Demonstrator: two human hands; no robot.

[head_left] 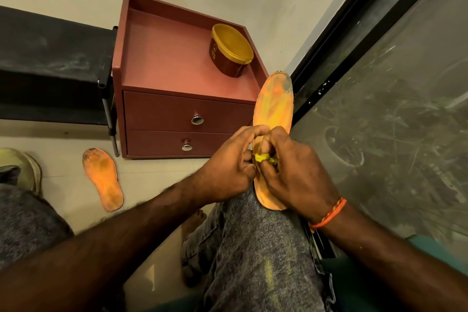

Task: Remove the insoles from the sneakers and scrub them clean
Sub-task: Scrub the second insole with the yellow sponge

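An orange insole (274, 106) lies along my right knee, its toe end pointing away from me and showing a grey worn patch. My left hand (228, 167) grips the insole's left edge near the middle, fingers curled round it. My right hand (293, 172) pinches a small yellow-green scrub piece (262, 157) against the insole. The heel end (268, 201) peeks out under my right wrist. A second orange insole (103, 180), dirty and flat, lies on the floor to the left. A pale sneaker (24, 167) shows at the far left edge.
A reddish two-drawer cabinet (174, 119) stands ahead, with a lidded yellow-and-maroon tub (230, 50) on top. A black shelf (50, 68) is to the left. A dark glass door with a black frame (379, 109) fills the right. Tiled floor lies below.
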